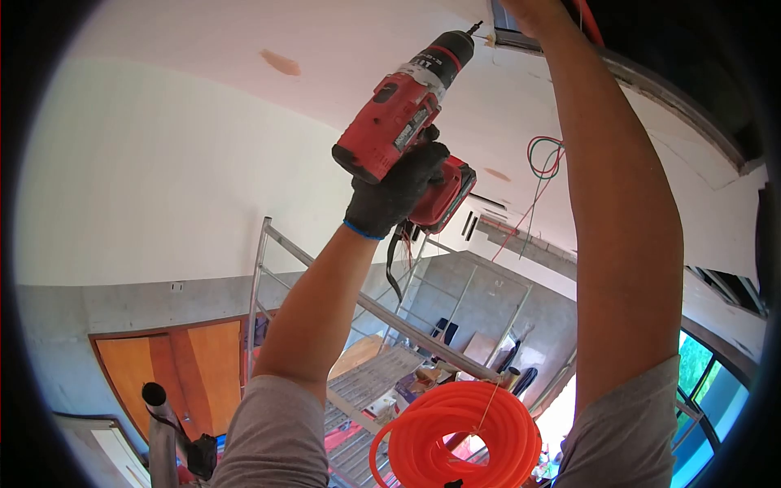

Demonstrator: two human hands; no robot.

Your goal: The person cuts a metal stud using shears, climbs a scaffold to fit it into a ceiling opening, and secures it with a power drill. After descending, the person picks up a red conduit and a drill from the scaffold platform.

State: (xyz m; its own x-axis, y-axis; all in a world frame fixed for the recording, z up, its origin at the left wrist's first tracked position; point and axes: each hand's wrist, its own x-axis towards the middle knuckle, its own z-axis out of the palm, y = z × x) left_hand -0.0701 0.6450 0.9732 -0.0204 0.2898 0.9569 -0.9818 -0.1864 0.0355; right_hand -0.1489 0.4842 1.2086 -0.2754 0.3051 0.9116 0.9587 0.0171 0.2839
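My left hand [396, 185], in a black glove with a blue cuff, is wrapped around the handle of a red and black cordless drill [399, 114]. The drill tilts up to the right, and its short bit [475, 28] points toward the edge of a ceiling opening [521, 41]. My right hand [533, 15] reaches up to that opening at the top edge of the view. Its fingers are cut off by the frame, so their grip is hidden.
A coil of orange tubing [407, 431] hangs below, near a metal scaffold rail [366, 302]. Red and green wires [543, 156] dangle from the ceiling. Scaffold planks [370, 382] hold clutter. Wooden doors [203, 366] stand at left, with a metal pole [161, 431] before them.
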